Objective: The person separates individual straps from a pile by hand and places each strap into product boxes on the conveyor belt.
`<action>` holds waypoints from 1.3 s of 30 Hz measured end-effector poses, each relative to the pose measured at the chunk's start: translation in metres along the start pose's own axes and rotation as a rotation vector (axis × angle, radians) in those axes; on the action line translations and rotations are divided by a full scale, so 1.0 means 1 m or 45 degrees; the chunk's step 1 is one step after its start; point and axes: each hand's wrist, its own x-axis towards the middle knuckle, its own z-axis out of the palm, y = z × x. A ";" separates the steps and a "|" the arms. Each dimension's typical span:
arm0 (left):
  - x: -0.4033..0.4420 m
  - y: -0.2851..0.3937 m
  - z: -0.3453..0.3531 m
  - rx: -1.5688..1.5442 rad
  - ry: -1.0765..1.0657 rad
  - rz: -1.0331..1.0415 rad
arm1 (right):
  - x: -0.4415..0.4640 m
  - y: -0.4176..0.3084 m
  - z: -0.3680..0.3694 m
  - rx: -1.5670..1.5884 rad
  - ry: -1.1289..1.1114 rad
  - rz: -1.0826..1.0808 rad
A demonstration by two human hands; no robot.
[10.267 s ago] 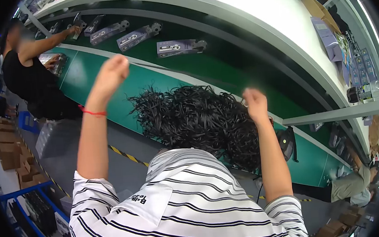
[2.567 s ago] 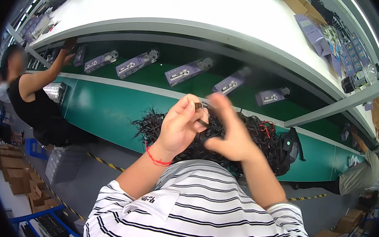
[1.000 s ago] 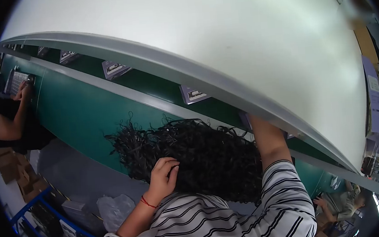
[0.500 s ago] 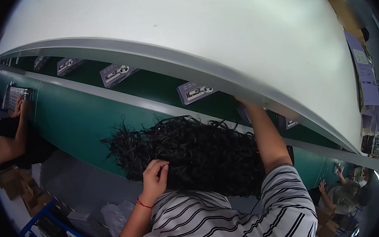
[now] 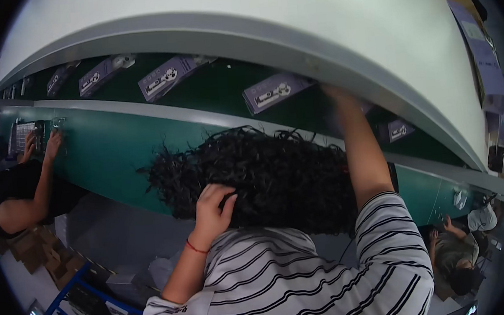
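Note:
My right arm reaches up under the edge of a white overhead panel. The right hand [image 5: 336, 96] is blurred and partly hidden there, so its fingers and anything in them do not show. Just left of it lies a purple box [image 5: 276, 91] printed with a game controller. Another purple box [image 5: 398, 130] is to its right. My left hand [image 5: 214, 208], with a red string on the wrist, is raised before dark curly hair [image 5: 265, 180]. Its fingers bend loosely, a gap shows between them and the thumb, and nothing is seen in it.
More purple boxes [image 5: 168, 76] line the dark green strip under the white panel [image 5: 222, 3]. A green worktop [image 5: 108, 133] runs alongside. A co-worker's hands [image 5: 52, 143] are at the left, and another person [image 5: 454, 248] sits at the right. Cardboard boxes [image 5: 49, 250] stand lower left.
The view has shifted, showing more of the boxes under the panel. My right arm is still stretched beneath the edge. My left hand has risen slightly, its thumb farther from the fingers.

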 end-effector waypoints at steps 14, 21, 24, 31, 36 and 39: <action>0.055 -0.015 0.090 0.467 -0.521 0.142 | -0.322 -0.009 -0.039 1.369 0.207 0.558; 0.050 0.010 0.090 0.534 -0.366 0.297 | -0.339 -0.040 -0.062 1.554 0.244 0.402; 0.039 0.070 0.057 0.261 -0.395 0.271 | -0.334 -0.062 -0.083 1.522 0.228 0.278; 0.001 0.268 -0.126 -1.197 -0.548 0.112 | -0.331 -0.229 -0.164 2.204 -0.455 -0.668; 0.007 0.287 -0.261 -1.543 -0.271 0.610 | -0.320 -0.220 -0.196 2.460 -0.890 -0.510; -0.007 0.265 -0.307 -1.657 -0.119 0.594 | -0.325 -0.227 -0.246 1.841 -0.643 -0.631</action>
